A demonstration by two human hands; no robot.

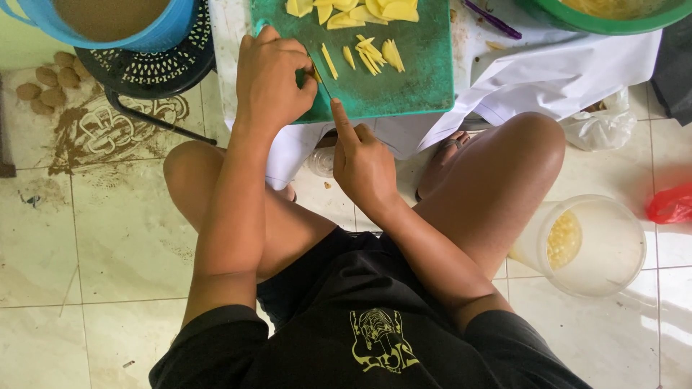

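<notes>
Head view, looking straight down on a seated person, bare knees apart, black shirt and dark shorts.

Green cutting board point(404, 79) lies ahead of the knees, on white cloth or paper point(548, 79) spread over the tiled floor point(108, 238). On the board: thin yellow strips point(371, 54), cut stick-shaped, scattered near the middle; larger yellow slices point(353, 11) piled at the far edge.

Left hand point(270, 75) rests on the board's near left corner, fingers curled down and closed over something small; only a sliver of yellow shows beside the fingertips, so I cannot tell exactly what it pins.

Right hand point(364, 169) sits just off the board's near edge, fist closed around a knife point(321, 75), forefinger stretched forward along it. Blade is thin and hard to see; it runs up onto the board beside the left hand.

Around them: blue basin point(119, 21) of brownish liquid at top left, sitting on a black perforated stool or stand point(155, 72). Small brown round things point(47, 79) heaped on the floor at far left, next to a muddy stain. Green bowl point(605, 18) with yellow contents at top right. Clear plastic tub point(595, 245) beside the right knee, some yellow pieces inside. Red plastic bag point(670, 205) at the right edge.
</notes>
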